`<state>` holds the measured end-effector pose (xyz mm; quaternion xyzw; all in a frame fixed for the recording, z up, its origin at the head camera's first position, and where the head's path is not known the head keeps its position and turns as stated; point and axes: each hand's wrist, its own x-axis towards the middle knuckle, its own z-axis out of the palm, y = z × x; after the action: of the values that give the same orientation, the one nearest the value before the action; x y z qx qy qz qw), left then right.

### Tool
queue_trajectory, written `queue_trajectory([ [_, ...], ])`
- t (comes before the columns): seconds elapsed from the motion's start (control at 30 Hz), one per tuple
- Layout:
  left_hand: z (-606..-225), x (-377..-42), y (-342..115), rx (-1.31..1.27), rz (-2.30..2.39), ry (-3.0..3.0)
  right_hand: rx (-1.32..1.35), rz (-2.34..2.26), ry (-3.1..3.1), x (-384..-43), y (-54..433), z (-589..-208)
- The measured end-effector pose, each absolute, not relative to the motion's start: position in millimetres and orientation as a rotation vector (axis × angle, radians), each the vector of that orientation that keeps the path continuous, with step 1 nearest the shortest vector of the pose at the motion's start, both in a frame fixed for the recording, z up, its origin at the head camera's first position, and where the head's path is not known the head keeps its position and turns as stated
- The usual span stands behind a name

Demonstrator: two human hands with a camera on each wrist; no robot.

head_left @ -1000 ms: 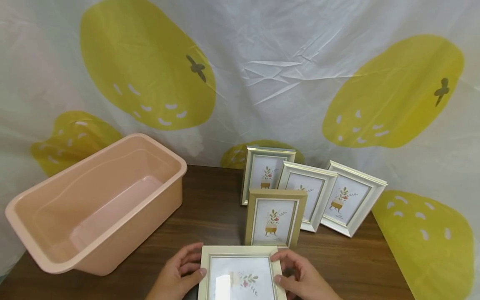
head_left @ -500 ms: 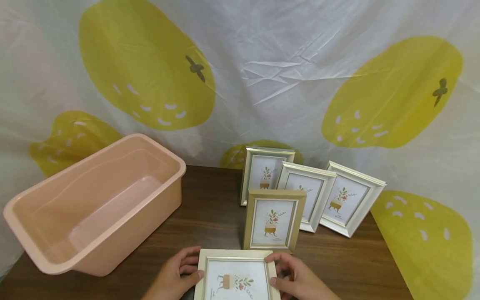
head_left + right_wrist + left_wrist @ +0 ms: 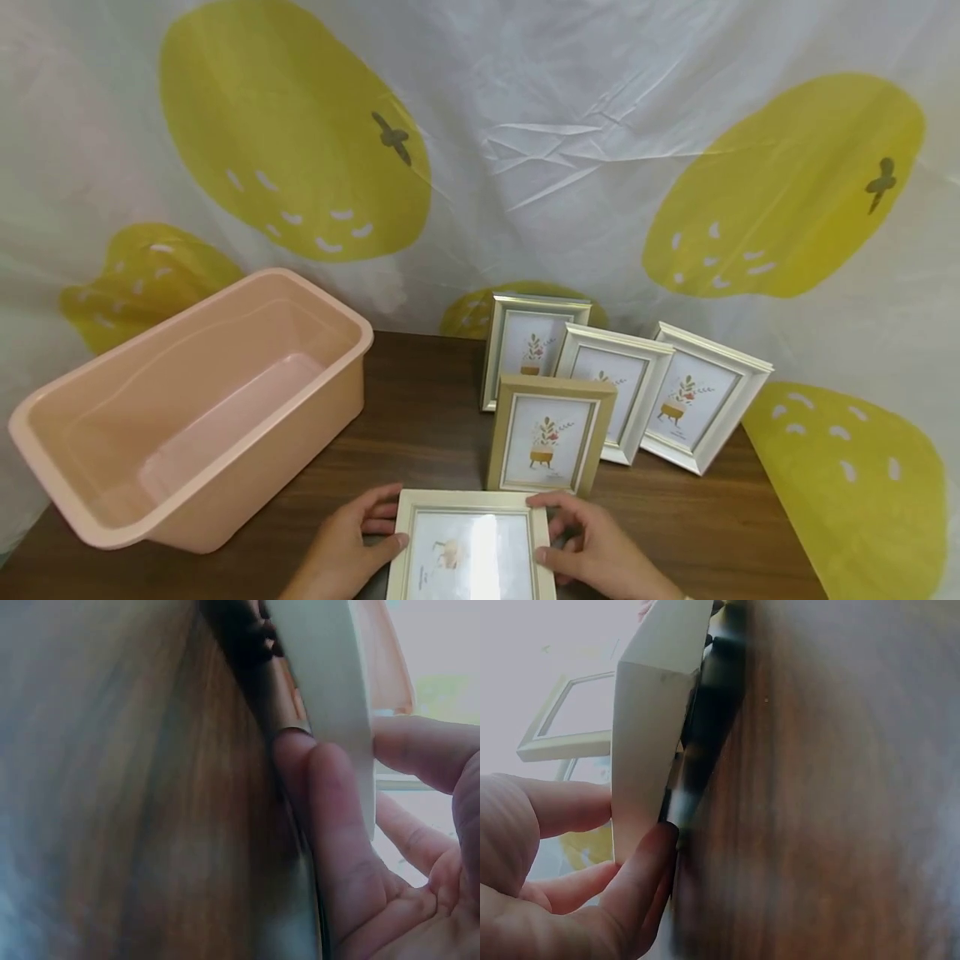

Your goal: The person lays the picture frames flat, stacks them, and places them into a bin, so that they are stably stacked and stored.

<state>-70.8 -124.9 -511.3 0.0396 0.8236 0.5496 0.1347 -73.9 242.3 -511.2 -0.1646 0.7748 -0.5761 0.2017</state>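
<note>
A cream picture frame with a plant print lies tilted at the table's near edge, glare on its glass. My left hand grips its left side, thumb on the front. My right hand grips its right side. In the left wrist view the frame's edge stands just off the wood, with my fingers curled behind it. The right wrist view shows the frame's edge pinched between my fingers and thumb.
A gold frame stands just beyond the held one. Three pale frames lean against the lemon-print backdrop. An empty pink tub sits at the left on the dark wooden table.
The held frame has tipped slightly in my hands, so glare now crosses its glass and washes out the print. Both hands keep their hold.
</note>
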Motion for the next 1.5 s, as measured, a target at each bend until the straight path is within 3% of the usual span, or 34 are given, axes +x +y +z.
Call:
queue_trajectory([
  [0.73,-514,-72,-126,0.147,1.52,2.433,-0.627,-1.488,2.383,-72,243,-514],
  [1.1,-515,-71,-129,0.189,1.492,2.451,-0.586,-1.508,2.358,-72,245,-513],
  [1.27,-515,-70,-130,0.223,1.465,2.464,-0.549,-1.526,2.428,-73,248,-501],
  [1.5,-514,-71,-127,0.212,1.446,2.507,-0.782,-1.536,2.718,-90,254,-472],
])
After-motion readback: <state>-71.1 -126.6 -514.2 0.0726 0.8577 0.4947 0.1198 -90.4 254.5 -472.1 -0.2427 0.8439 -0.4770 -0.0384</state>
